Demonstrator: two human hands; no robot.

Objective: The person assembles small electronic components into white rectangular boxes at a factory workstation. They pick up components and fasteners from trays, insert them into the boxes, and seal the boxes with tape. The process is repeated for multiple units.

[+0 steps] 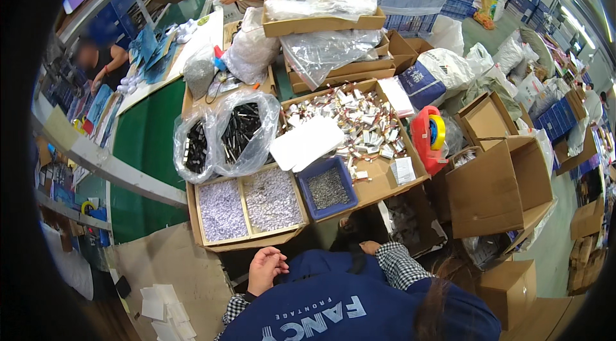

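Note:
My left hand (pixel 267 268) is in front of my body, just below the divided wooden tray (pixel 242 207). Its fingers are curled together; anything in them is too small or hidden to make out. The tray holds small white-lilac parts in two compartments. My right hand (pixel 370 247) rests low by my lap, near the table's underside, with its fingers mostly hidden. A blue bin (pixel 351 203) of small metal parts sits right of the tray. Behind it, a cardboard box (pixel 417 160) holds many small silvery pieces with wires, and white sheets (pixel 308 143) lie on its left side.
Two clear plastic bags (pixel 266 107) of black parts stand behind the tray. A red tape dispenser (pixel 423 142) is beside the wired pieces. Open cartons (pixel 484 190) crowd the right side. A green conveyor belt (pixel 144 161) runs at left. Two other people work beyond it.

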